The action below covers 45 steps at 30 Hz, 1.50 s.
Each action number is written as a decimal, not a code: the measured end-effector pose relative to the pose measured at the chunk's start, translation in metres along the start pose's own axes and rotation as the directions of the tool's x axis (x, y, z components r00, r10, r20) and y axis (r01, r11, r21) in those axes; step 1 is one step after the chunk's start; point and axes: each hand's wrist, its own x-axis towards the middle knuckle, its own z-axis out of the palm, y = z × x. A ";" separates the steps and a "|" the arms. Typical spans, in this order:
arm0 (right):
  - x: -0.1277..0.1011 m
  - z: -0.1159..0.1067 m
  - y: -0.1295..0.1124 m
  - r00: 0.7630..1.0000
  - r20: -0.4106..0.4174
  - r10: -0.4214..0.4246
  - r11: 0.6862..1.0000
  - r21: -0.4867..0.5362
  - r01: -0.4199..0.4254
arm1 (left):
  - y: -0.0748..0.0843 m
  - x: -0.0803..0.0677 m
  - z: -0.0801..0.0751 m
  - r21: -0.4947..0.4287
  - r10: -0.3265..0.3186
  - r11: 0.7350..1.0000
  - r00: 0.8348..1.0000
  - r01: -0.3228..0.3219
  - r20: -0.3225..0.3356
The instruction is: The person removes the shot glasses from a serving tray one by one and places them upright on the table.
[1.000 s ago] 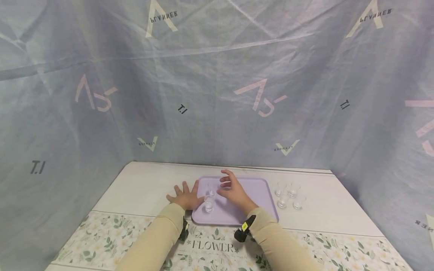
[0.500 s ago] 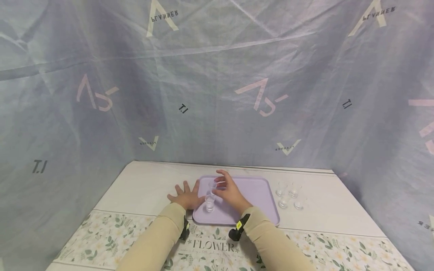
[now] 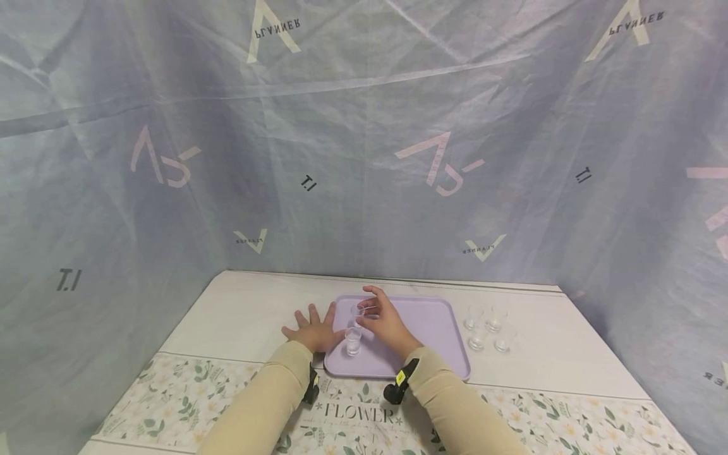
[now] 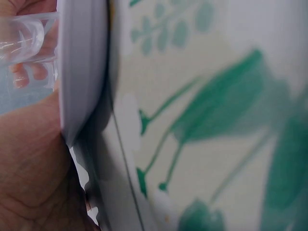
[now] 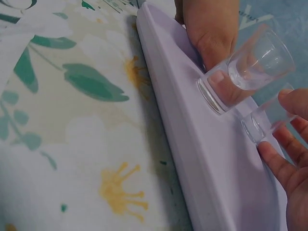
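A small clear shot glass (image 3: 357, 313) with straight walls and a thick base is being gripped by the right hand (image 3: 383, 322), the fingers and thumb being curled around it over the far left part of a flat lilac plastic tray (image 3: 432, 328) with a raised rim. In the right wrist view the small clear shot glass (image 5: 269, 118) is being seen as fully see-through and empty, with fingertips (image 5: 293, 98) being pressed against its wall. A second clear shot glass (image 3: 352, 341), just nearer the person, is being left standing upright on the tray. The left hand (image 3: 311, 330) is being rested flat, its fingers spread and holding nothing, on the pale tabletop (image 3: 244, 316) against the tray's left edge. Four more clear glasses (image 3: 485, 327) are being kept in a cluster on the tabletop to the right of the tray. A floral cloth (image 3: 188, 398) is being spread along the near edge.
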 end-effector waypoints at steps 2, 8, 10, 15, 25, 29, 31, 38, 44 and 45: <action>0.000 -0.001 0.000 1.000 -0.007 -0.001 1.000 -0.006 0.001 | 0.001 0.001 0.000 0.000 0.000 1.000 1.000 0.000 0.004; -0.002 -0.005 -0.003 1.000 -0.021 -0.004 1.000 -0.027 0.003 | 0.006 -0.005 -0.007 -0.009 -0.002 1.000 1.000 0.003 0.023; -0.003 -0.007 -0.004 1.000 -0.023 -0.006 0.999 -0.035 0.005 | 0.009 -0.010 -0.011 -0.012 -0.004 1.000 1.000 0.004 0.021; -0.005 -0.013 -0.009 1.000 -0.015 -0.006 0.999 -0.048 0.005 | 0.010 -0.015 -0.013 -0.005 -0.006 1.000 1.000 0.006 0.012; -0.006 -0.033 0.010 0.998 -0.056 0.000 0.991 -0.133 -0.008 | 0.015 -0.034 -0.028 -0.040 -0.009 0.999 1.000 0.010 0.026; -0.014 -0.048 0.006 0.999 -0.042 0.000 0.987 -0.161 -0.007 | 0.017 -0.039 -0.031 -0.042 0.004 0.999 1.000 -0.003 0.026; -0.019 -0.057 0.001 0.999 -0.032 0.000 0.986 -0.170 -0.006 | 0.018 -0.040 -0.031 -0.047 0.013 0.999 1.000 -0.012 0.027; -0.040 -0.087 -0.007 0.999 -0.031 -0.024 0.971 -0.239 0.016 | 0.015 -0.039 -0.032 -0.044 0.018 0.999 0.999 -0.017 0.032; -0.057 -0.112 -0.015 1.000 -0.028 -0.013 0.963 -0.271 0.005 | 0.014 -0.038 -0.031 -0.038 0.024 0.999 0.999 -0.023 0.029; -0.061 -0.117 -0.018 1.000 -0.028 -0.012 0.960 -0.280 0.004 | 0.014 -0.038 -0.031 -0.037 0.026 0.999 0.999 -0.025 0.029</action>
